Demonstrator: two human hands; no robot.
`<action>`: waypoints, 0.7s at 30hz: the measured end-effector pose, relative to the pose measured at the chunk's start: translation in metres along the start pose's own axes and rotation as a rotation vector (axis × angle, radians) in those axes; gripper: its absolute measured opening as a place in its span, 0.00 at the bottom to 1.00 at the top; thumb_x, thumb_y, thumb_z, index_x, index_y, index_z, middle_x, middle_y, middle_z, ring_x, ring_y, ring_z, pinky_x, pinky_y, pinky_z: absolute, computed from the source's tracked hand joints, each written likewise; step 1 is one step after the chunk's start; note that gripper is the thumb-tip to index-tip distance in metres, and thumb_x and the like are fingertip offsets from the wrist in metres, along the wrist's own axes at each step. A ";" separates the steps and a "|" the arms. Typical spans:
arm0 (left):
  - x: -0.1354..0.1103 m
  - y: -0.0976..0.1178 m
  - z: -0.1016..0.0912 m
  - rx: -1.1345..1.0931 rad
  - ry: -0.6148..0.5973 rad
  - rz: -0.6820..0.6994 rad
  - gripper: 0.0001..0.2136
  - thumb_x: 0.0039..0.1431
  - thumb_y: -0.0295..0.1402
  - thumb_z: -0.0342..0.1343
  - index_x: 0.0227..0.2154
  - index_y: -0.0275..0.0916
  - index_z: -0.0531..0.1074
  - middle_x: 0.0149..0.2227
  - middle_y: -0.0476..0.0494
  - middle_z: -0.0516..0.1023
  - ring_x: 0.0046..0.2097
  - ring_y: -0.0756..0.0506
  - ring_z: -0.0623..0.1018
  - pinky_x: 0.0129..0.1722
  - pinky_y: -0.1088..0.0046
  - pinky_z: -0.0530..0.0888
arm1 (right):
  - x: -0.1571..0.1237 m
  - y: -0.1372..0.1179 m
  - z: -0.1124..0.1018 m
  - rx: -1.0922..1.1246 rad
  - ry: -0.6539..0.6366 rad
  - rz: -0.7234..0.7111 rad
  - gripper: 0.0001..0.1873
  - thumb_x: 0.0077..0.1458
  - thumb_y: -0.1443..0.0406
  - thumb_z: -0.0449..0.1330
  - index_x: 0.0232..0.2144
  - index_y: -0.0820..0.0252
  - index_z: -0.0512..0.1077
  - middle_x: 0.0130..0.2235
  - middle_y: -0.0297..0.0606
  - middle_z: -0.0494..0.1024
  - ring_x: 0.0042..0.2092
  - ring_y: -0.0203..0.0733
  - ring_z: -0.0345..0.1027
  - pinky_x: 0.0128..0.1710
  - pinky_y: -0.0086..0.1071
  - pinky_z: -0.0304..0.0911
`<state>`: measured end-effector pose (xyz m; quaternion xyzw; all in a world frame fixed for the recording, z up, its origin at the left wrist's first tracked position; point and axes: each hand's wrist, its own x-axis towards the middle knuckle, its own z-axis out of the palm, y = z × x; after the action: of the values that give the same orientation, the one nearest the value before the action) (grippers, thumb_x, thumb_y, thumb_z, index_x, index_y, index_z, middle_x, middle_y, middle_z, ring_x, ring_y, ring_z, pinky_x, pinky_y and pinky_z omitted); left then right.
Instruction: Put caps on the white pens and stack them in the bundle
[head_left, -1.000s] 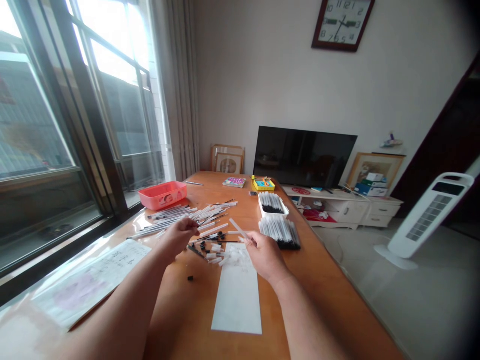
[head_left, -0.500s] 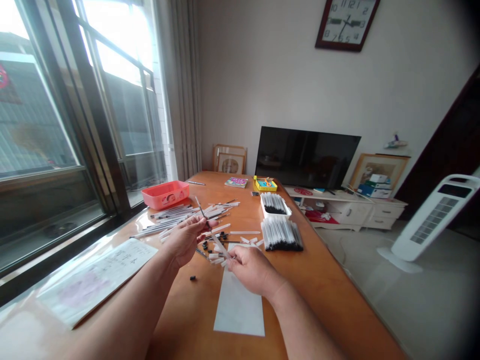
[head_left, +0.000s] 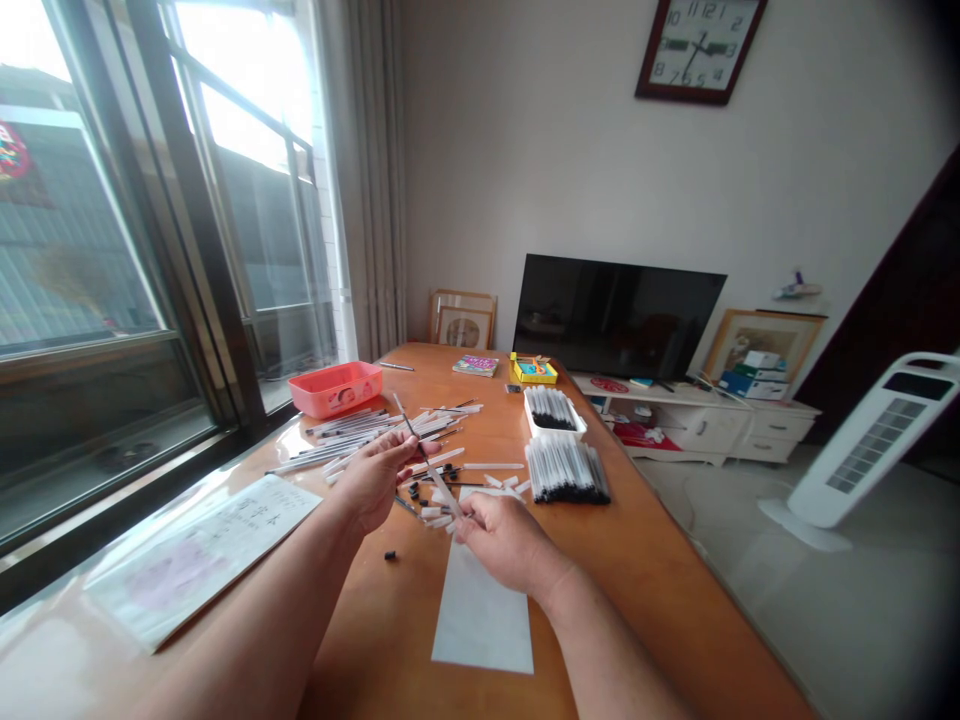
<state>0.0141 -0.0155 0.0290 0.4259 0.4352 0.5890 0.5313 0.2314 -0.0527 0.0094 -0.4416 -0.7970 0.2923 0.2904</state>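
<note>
My left hand (head_left: 386, 475) pinches a thin dark pen refill (head_left: 406, 420) whose upper end slants up and away. Lower down, the refill lines up with a translucent white pen barrel (head_left: 444, 490); whether its tip sits inside cannot be made out. Fingers of my right hand (head_left: 504, 538) are closed around the barrel's near end. Beneath both hands lie small white caps (head_left: 435, 515) and black plugs (head_left: 414, 491). A pile of loose refills (head_left: 352, 436) spreads beyond my left hand. Under my right hand is a white paper strip (head_left: 484, 620).
Bundled pens with black ends (head_left: 568, 470) lie at the right, before a white tray (head_left: 579, 428) of more pens. A red plastic basket (head_left: 334, 390) stands at the left, behind a notebook (head_left: 202, 560). One black plug (head_left: 390, 555) lies alone near my left forearm.
The whole view has shifted slightly, so everything appears a little further right. Both hands keep the same grip on the refill and barrel.
</note>
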 end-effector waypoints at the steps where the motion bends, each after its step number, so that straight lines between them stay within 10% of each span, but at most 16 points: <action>1: 0.000 -0.001 0.000 0.009 -0.014 0.001 0.14 0.54 0.43 0.67 0.33 0.41 0.70 0.40 0.43 0.84 0.44 0.42 0.80 0.40 0.68 0.65 | 0.000 0.000 0.000 0.003 0.008 -0.003 0.10 0.61 0.62 0.56 0.37 0.53 0.78 0.33 0.34 0.82 0.34 0.41 0.73 0.32 0.28 0.58; 21: -0.010 0.000 0.012 0.014 -0.205 -0.017 0.12 0.55 0.41 0.67 0.37 0.40 0.77 0.51 0.38 0.82 0.57 0.37 0.76 0.49 0.65 0.68 | 0.003 0.003 0.001 -0.006 0.113 -0.017 0.09 0.64 0.61 0.56 0.39 0.55 0.76 0.35 0.36 0.82 0.35 0.40 0.72 0.33 0.28 0.58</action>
<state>0.0261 -0.0245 0.0314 0.4839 0.3862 0.5347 0.5750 0.2311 -0.0494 0.0077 -0.4515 -0.7840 0.2620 0.3360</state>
